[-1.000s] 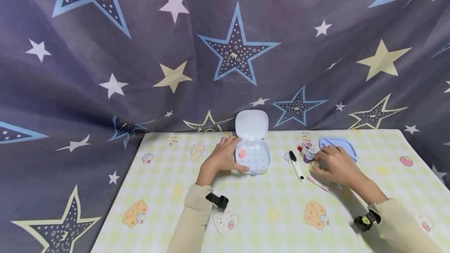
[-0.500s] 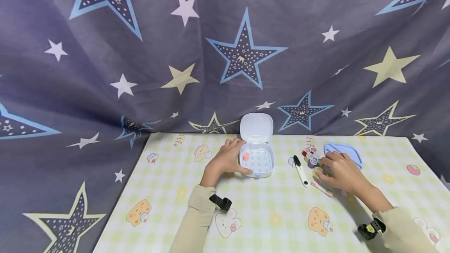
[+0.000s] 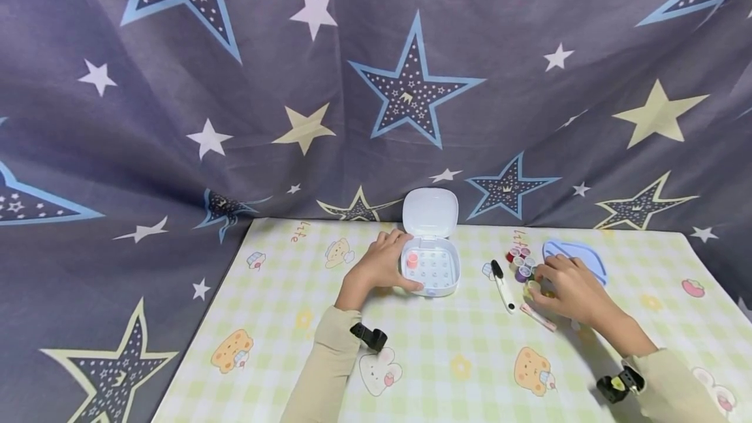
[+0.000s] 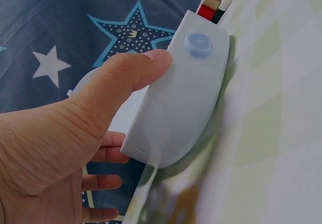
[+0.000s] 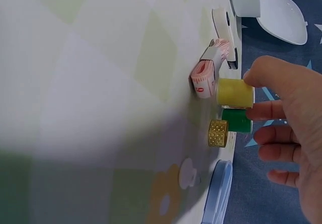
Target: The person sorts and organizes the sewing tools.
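Note:
A small white plastic box (image 3: 431,276) stands on the table with its lid raised; a pink thread spool (image 3: 412,260) sits among the short pegs inside. My left hand (image 3: 384,265) holds the box's left side, thumb (image 4: 146,65) on the front wall near a round blue button (image 4: 198,45) and fingers behind. My right hand (image 3: 566,286) pinches a yellow thread spool (image 5: 235,93) between thumb and index finger; its other fingers are loosely bent. Right beside it stand a green spool (image 5: 237,120) and a gold thimble (image 5: 218,133).
Several coloured spools (image 3: 520,265) cluster left of my right hand. Nearby lie a slim white tool with a black end (image 3: 502,286), a folded pink tape measure (image 3: 538,317), a blue tray-like piece (image 3: 589,260) and a small white round piece (image 5: 187,173). Star-patterned cloth (image 3: 282,168) hangs behind the table.
The head view has shifted a little, so everything appears slightly lower and to the right. Both hands keep nearly the same places, at the box and at the yellow spool.

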Tool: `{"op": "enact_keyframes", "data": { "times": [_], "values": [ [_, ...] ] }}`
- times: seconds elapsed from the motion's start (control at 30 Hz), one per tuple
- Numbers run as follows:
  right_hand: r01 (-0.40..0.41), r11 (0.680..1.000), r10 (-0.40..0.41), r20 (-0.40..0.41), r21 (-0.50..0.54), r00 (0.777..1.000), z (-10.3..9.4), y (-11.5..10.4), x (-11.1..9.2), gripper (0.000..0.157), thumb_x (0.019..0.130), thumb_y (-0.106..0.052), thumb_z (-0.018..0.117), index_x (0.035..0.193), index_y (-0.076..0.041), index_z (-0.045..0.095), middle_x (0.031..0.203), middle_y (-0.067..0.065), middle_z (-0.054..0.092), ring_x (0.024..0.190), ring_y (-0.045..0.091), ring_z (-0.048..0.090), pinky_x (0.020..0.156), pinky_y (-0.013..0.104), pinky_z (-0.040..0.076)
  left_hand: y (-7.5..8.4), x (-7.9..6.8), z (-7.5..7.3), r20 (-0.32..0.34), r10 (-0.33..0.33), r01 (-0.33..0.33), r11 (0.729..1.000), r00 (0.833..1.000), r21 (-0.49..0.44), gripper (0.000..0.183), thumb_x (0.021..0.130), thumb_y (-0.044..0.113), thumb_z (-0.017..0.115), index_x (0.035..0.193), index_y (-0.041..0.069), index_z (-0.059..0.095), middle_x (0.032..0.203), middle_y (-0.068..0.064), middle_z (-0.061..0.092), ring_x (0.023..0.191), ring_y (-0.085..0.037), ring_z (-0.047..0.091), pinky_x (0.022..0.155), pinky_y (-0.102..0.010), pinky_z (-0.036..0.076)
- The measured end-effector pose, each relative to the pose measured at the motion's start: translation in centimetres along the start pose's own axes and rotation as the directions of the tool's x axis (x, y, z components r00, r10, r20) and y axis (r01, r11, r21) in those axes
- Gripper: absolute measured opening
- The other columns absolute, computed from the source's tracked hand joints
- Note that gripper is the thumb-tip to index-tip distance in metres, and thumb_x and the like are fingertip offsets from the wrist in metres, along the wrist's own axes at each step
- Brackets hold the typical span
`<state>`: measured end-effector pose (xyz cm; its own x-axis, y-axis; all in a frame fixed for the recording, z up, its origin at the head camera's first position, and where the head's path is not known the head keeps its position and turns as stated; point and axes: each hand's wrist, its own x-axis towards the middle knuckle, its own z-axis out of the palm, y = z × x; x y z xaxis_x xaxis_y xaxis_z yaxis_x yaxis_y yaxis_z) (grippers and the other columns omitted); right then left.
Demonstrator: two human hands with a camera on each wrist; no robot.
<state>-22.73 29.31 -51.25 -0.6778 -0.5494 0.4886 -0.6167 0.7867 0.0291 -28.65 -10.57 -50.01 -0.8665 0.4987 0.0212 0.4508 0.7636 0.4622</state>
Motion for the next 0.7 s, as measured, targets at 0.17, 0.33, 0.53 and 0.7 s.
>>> {"op": "enact_keyframes", "data": {
  "times": [0.17,0.33,0.53,0.7],
  "values": [
    [-0.012,1.0,0.012,0.005,0.007,1.0,-0.1,-0.2,-0.3,0.019,0.07,-0.024,0.083,0.081,-0.017,0.07,0.079,-0.003,0.062,0.07,0.016,0.053,0.064,0.042,0.045,0.2,0.1,0.1,0.009,0.016,-0.016,1.0,1.0,0.005,0.11,0.064,0.055,0.092,0.152,0.012,0.042,0.144,-0.007,0.049,0.126,-0.028,0.045,0.108,-0.046,0.043],
    [-0.01,1.0,0.01,-0.01,0.027,1.0,-0.6,-0.1,0.0,0.018,0.069,-0.022,0.083,0.079,-0.016,0.069,0.077,-0.003,0.061,0.069,0.016,0.051,0.064,0.044,0.046,0.2,0.5,0.3,0.006,0.026,-0.027,0.999,1.0,0.02,0.111,0.064,0.056,0.092,0.153,0.012,0.042,0.144,-0.007,0.049,0.124,-0.027,0.044,0.107,-0.046,0.043],
    [0.034,0.999,-0.033,-0.042,0.041,0.999,-1.2,0.0,1.2,0.012,0.069,-0.018,0.077,0.075,-0.015,0.067,0.073,-0.001,0.059,0.067,0.015,0.05,0.062,0.043,0.045,0.1,0.6,0.4,0.008,0.015,-0.015,1.0,1.0,0.02,0.113,0.064,0.058,0.092,0.153,0.011,0.041,0.145,-0.007,0.048,0.124,-0.025,0.044,0.108,-0.045,0.042],
    [0.041,0.996,-0.037,-0.057,0.074,0.998,-1.9,-0.7,2.8,0.012,0.071,-0.018,0.077,0.078,-0.015,0.068,0.074,-0.001,0.06,0.068,0.015,0.051,0.063,0.04,0.044,0.0,0.3,0.2,0.001,-0.003,0.003,1.0,1.0,-0.007,0.112,0.063,0.055,0.093,0.153,0.012,0.042,0.147,-0.006,0.048,0.126,-0.026,0.044,0.108,-0.045,0.042]
  ]
}}
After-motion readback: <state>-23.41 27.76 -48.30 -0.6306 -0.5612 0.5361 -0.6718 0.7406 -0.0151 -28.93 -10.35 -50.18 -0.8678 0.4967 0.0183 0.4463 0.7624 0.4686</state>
